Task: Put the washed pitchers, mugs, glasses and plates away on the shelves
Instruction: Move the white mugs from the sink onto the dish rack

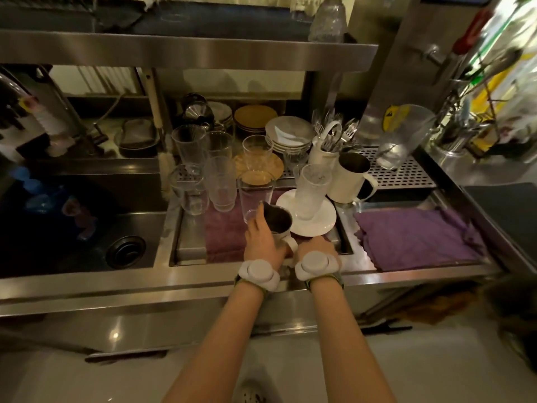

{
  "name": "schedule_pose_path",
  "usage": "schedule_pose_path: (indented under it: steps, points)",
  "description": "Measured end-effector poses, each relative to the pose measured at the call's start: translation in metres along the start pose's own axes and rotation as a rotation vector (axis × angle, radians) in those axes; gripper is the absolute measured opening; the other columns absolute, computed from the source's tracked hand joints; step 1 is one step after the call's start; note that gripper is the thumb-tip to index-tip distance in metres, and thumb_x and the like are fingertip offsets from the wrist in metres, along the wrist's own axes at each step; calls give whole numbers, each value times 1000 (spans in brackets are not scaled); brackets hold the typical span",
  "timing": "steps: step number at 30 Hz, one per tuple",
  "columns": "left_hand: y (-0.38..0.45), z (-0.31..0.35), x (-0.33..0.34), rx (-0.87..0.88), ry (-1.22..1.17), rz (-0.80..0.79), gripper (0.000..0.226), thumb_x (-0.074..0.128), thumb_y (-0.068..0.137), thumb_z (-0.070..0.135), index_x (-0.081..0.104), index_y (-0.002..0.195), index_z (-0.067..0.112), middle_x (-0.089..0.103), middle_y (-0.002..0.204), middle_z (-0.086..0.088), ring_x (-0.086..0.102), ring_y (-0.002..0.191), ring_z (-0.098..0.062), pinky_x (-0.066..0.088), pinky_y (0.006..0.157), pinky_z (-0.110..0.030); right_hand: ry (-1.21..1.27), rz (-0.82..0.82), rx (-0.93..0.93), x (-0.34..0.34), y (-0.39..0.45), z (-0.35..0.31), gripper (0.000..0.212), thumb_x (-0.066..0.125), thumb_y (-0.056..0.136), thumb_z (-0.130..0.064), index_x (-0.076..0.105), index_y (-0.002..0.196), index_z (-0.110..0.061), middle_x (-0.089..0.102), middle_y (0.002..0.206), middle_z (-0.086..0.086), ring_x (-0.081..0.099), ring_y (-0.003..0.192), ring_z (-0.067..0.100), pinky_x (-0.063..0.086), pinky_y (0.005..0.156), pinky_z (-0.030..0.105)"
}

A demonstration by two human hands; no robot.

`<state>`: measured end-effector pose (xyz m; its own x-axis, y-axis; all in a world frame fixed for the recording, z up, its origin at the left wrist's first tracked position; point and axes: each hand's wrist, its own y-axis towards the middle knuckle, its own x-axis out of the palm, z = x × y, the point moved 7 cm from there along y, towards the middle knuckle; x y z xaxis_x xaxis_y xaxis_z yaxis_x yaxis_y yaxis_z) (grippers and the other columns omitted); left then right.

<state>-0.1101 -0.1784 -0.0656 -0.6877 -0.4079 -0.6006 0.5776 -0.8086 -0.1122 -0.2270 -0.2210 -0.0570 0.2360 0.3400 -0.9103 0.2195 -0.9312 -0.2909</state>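
Steel counter (360,274): recessed tray holds purple towel (223,234) under glasses (219,184) and white plate (312,225). Second purple cloth (418,239) lies right. Perforated grate (404,170) behind carries white mug (350,181), plate stacks (287,135).

I see both bare forearms reaching forward, close together, each wrist wearing a pale round band. My left hand (261,237) curls its fingers around the side of what it grips, thumb edge uppermost. My right hand (315,248) sits just beside that grip, knuckles up, fingers tucked under and hidden, so I cannot tell its hold.
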Motion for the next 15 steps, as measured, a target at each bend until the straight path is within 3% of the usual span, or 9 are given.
schedule_pose_path:
  steps: [4,7,11,15]
  points:
    - [1,4,-4,28,67,4,100,68,73,19,2,143,44,29,145,-8,42,124,-37,48,86,-51,-2,-12,-43,0,3,-1,20,41,95,-19,61,92,-21,61,118,6,58,110,24,47,85,29]
    - [2,8,-7,51,116,-8,96,66,74,22,3,139,53,28,146,-5,46,120,-38,51,83,-52,-78,-54,-86,3,4,-2,26,41,94,-17,66,100,-13,63,114,7,60,107,24,48,83,29]
    - [9,8,-5,44,197,-62,88,64,77,21,11,141,50,21,146,-7,45,121,-38,51,84,-49,-83,-113,-75,6,2,-1,26,41,94,-17,66,98,-10,63,114,8,60,106,25,47,83,27]
    - [15,18,-6,31,330,-144,84,65,77,18,18,141,44,17,143,-11,31,128,-39,44,89,-48,-40,-126,-45,3,-1,0,22,42,96,-15,62,97,-7,58,125,15,54,117,28,43,94,32]
